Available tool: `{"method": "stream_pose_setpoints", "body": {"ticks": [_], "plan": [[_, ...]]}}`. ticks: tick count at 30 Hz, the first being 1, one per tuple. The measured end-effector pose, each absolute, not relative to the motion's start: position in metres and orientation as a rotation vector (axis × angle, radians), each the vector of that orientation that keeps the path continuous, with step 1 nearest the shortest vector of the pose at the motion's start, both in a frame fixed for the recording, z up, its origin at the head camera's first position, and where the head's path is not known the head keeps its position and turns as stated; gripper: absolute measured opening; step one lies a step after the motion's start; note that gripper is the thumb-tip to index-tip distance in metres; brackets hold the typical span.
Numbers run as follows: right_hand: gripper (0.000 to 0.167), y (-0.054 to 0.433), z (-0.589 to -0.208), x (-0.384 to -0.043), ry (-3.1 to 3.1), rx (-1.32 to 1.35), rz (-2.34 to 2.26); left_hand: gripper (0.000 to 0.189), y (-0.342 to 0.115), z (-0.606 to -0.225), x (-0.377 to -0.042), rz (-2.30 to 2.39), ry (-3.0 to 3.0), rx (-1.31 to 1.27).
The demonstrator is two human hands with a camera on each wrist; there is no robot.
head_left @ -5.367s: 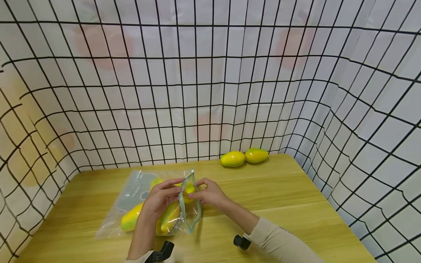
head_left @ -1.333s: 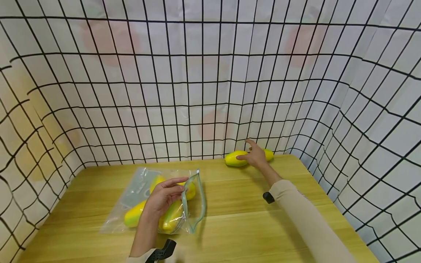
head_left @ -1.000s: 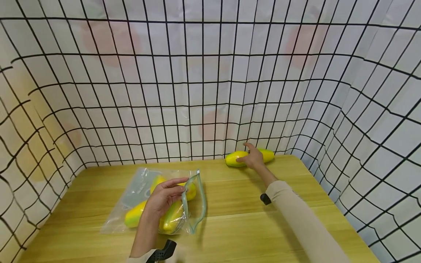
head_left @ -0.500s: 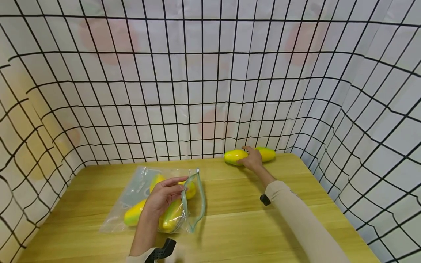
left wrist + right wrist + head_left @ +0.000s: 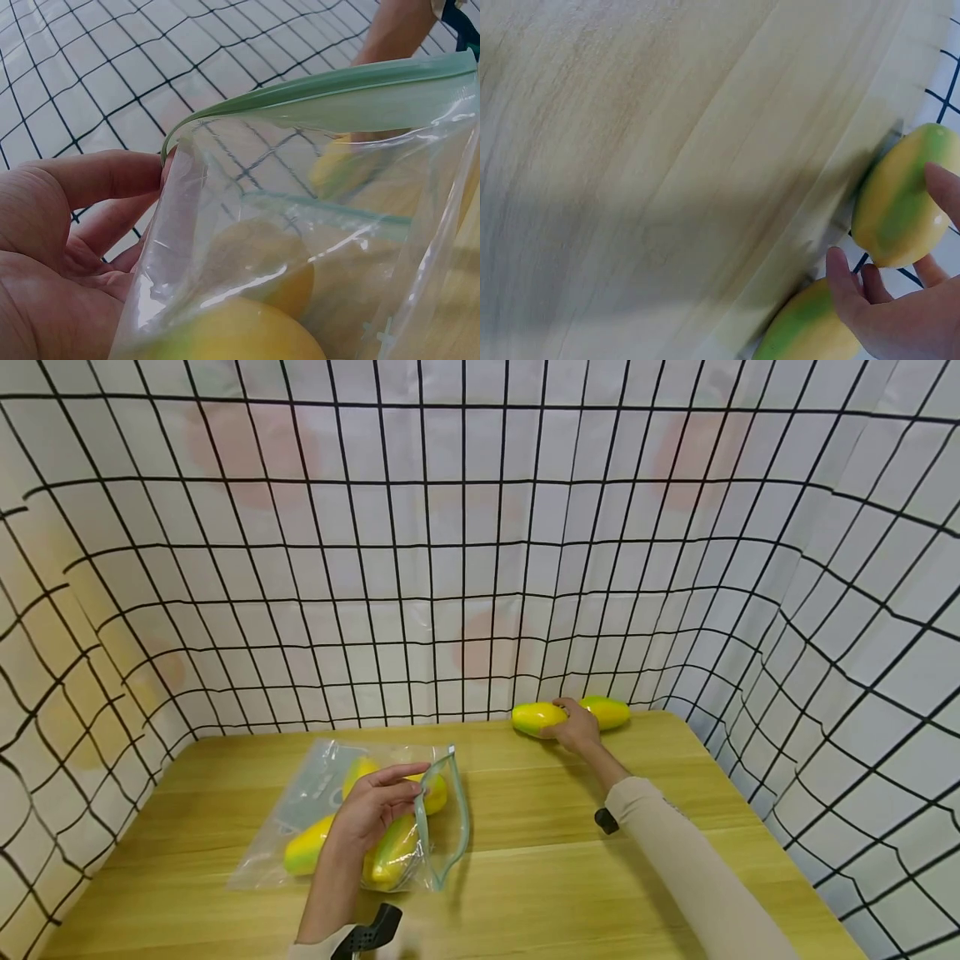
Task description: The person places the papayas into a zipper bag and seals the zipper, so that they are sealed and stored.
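A clear zip bag (image 5: 292, 817) with a pale green rim lies on the table, several yellow-green papayas (image 5: 392, 858) inside. My left hand (image 5: 373, 806) pinches one side of its mouth, which stands open toward the right. Up close in the left wrist view, my left hand (image 5: 67, 247) has its fingertips at the green zip edge (image 5: 360, 86). At the back, my right hand (image 5: 577, 727) grips the right end of a loose papaya (image 5: 534, 718). A second loose papaya (image 5: 609, 713) lies just right of that hand. In the right wrist view, the thumb lies against the gripped papaya (image 5: 904, 202).
The wooden table (image 5: 540, 893) ends at the back against a black wire grid (image 5: 465, 568) with pale sheeting behind it. More grid rises on the left and right sides. Both loose papayas lie close to the back grid.
The right hand has left the bag's mouth and reached to the back right; over the last second its raised fingers came down and closed on the left loose papaya. The left hand keeps its hold.
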State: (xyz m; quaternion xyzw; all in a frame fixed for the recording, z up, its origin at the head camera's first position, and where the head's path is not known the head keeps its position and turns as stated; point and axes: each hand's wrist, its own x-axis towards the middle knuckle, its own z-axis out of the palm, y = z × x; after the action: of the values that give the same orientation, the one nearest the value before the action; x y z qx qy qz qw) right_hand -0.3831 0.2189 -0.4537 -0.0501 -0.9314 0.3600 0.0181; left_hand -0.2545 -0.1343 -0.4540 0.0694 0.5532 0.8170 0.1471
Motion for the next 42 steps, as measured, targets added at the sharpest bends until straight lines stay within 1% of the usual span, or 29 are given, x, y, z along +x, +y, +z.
{"method": "stream_pose_setpoints", "body": {"ticks": [9,27,37,42], "plan": [[0.074,0.217,-0.458,-0.379,-2.884,-0.22,1.182,0.03,-0.133,-0.455,-0.255,2.35,1.6,0.186],[0.073,0.218,-0.463,-0.368,-2.777,-0.229,1.229,0.032,-0.133,-0.453,-0.254,2.342,1.607,0.188],[0.077,0.221,-0.451,-0.355,-2.803,-0.094,1.212,0.03,-0.135,-0.453,-0.253,2.352,1.608,0.175],[0.074,0.22,-0.444,-0.344,-2.801,0.004,1.183,0.03,-0.134,-0.454,-0.253,2.355,1.608,0.191]]}}
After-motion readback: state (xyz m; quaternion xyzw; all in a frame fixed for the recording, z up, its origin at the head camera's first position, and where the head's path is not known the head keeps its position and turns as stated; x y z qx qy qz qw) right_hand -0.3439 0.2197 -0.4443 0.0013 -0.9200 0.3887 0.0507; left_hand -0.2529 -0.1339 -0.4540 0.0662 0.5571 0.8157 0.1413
